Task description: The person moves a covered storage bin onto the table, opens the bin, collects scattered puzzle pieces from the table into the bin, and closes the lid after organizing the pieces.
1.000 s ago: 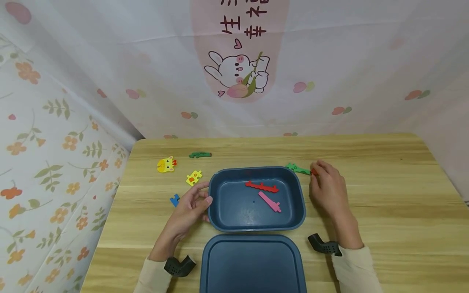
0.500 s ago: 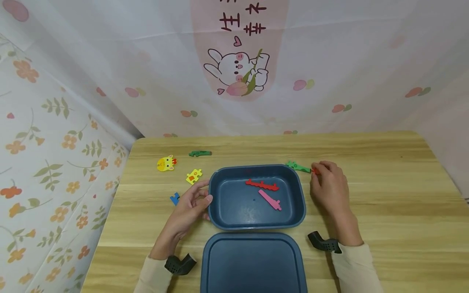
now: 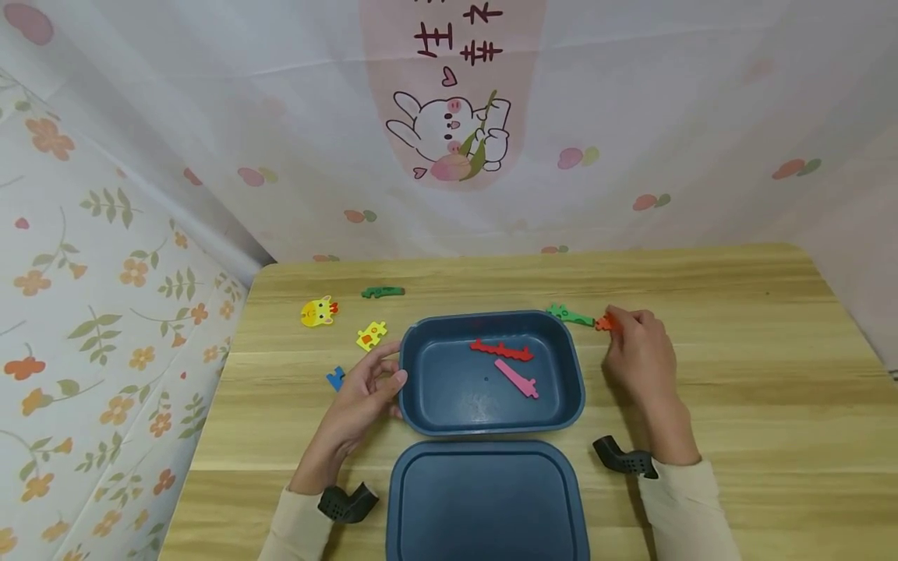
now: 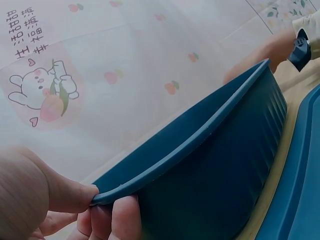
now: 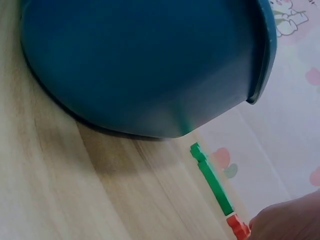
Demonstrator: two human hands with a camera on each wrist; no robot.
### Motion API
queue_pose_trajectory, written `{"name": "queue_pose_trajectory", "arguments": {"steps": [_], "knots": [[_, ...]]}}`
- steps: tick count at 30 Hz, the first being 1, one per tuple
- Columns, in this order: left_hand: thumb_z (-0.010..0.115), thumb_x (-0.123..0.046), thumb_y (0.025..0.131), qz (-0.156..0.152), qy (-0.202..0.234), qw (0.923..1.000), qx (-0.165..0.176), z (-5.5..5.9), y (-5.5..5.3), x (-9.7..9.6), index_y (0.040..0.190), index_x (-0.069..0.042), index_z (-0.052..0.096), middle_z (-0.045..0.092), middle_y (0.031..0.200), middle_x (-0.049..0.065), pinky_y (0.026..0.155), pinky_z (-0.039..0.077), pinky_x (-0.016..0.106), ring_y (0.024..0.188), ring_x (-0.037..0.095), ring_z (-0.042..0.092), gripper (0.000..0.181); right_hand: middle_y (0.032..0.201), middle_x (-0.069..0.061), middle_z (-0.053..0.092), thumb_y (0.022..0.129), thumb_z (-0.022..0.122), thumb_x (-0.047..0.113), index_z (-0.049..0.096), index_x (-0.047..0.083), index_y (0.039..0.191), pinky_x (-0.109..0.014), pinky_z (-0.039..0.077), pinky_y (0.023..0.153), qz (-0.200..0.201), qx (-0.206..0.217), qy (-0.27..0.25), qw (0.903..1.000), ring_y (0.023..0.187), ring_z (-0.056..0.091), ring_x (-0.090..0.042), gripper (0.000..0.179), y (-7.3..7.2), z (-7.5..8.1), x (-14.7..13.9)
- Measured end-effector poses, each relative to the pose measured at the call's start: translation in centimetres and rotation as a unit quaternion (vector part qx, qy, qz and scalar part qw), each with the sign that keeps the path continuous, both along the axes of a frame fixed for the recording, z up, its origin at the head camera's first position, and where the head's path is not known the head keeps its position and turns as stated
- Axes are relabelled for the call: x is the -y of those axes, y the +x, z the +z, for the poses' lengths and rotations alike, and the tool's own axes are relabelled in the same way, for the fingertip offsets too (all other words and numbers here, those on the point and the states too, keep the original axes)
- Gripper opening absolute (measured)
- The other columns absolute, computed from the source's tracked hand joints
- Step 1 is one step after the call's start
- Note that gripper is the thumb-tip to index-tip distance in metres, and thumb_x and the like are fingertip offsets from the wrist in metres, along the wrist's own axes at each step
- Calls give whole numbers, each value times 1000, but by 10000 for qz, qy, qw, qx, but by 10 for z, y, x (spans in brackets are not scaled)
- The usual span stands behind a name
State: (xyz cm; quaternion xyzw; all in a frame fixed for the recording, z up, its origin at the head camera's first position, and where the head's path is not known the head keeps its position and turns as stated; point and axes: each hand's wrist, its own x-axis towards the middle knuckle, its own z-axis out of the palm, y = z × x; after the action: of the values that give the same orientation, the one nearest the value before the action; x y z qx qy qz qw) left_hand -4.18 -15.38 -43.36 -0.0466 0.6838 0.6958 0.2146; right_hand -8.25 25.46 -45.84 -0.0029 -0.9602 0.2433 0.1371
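Pale printed curtain [image 3: 631, 117] hangs behind the wood-grained table [image 3: 772, 374], and the left hand [image 3: 363, 392] pinches the rim of the blue bin [image 3: 491, 431] between thumb and fingers. Outside it, the right hand [image 3: 641, 358] pinches the orange-red piece [image 3: 602, 322], just at the end of the green piece [image 3: 577, 317]. Careful now: shoving too hard could skid the green piece against the bin's wall.
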Motion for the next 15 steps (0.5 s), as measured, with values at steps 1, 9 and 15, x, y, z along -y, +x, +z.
{"name": "queue_pose_trajectory", "arguments": {"steps": [1, 9, 15], "knots": [[60, -11, 101, 4, 0, 10000, 2, 0, 0, 0, 151, -17, 40, 54, 118, 13, 61, 60, 27, 79, 13, 63, 54, 106, -33, 63, 96, 51, 0, 67, -2, 124, -64, 48, 75, -3, 7, 1, 10000, 95, 58, -51, 32, 0, 0, 0], [61, -12, 101, -41, -7, 10000, -22, -1, 1, 2, 152, -17, 39, 54, 118, 12, 61, 60, 26, 78, 13, 63, 56, 116, -30, 59, 95, 51, 2, 59, 3, 136, -66, 49, 72, -232, 245, -106, 9994, 104, 56, -48, 42, -1, 0, 1], [60, -11, 101, -57, 62, 9999, -63, -1, 0, 2, 152, -16, 39, 54, 117, 12, 61, 60, 27, 78, 13, 63, 55, 118, -28, 60, 96, 56, 5, 59, 4, 138, -61, 50, 69, -245, 141, -266, 9992, 99, 58, -43, 42, -2, 3, 3]]}}
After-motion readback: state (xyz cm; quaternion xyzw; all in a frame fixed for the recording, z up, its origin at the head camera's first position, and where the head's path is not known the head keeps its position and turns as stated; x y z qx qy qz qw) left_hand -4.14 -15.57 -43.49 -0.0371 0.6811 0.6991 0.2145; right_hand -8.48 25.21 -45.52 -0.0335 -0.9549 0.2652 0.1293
